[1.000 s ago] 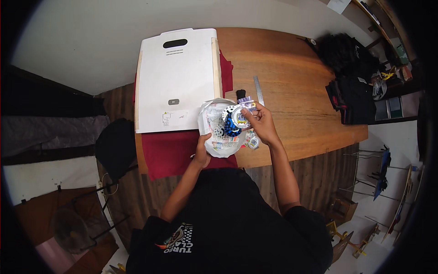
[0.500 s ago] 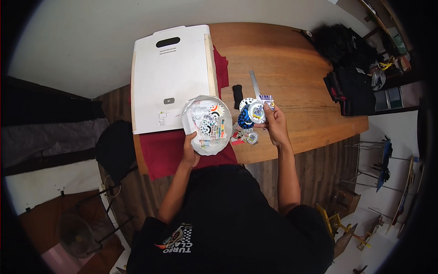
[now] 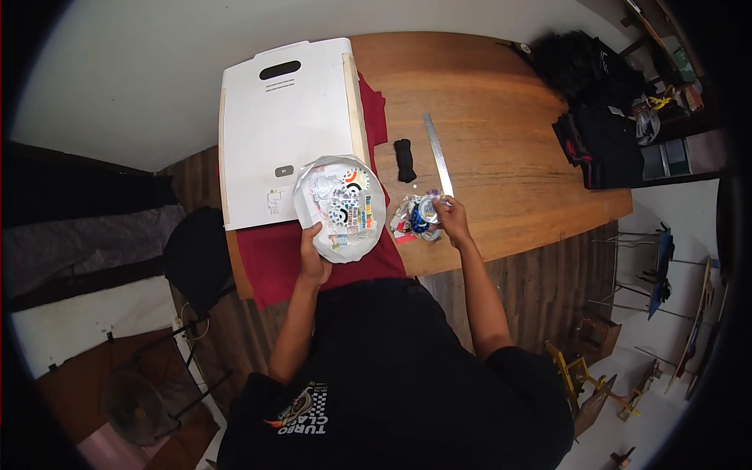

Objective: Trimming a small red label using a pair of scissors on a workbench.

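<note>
My left hand (image 3: 314, 258) grips the near left edge of a round white dish (image 3: 338, 252), tilted up over the red cloth. Colourful printed stickers (image 3: 342, 211) lie in the dish or are stuck to it; I cannot tell which. My right hand (image 3: 453, 222) is closed on some round stickers (image 3: 428, 208), low over a small heap of stickers (image 3: 405, 222) near the table's front edge. Its fingers partly cover what they hold, and blue and white pieces show beside them.
A large white panel (image 3: 290, 125) with an oval slot rests on a dark red cloth (image 3: 313, 266) at the left of the wooden table (image 3: 486, 102). A metal ruler (image 3: 438, 154) and a rolled black cloth (image 3: 404, 160) lie beyond the heap. Folded dark clothes (image 3: 599, 153) sit far right.
My right hand has come down and slightly left with the fanned stickers, onto the heap. More of the ruler now shows. The dish has shifted slightly left in view.
</note>
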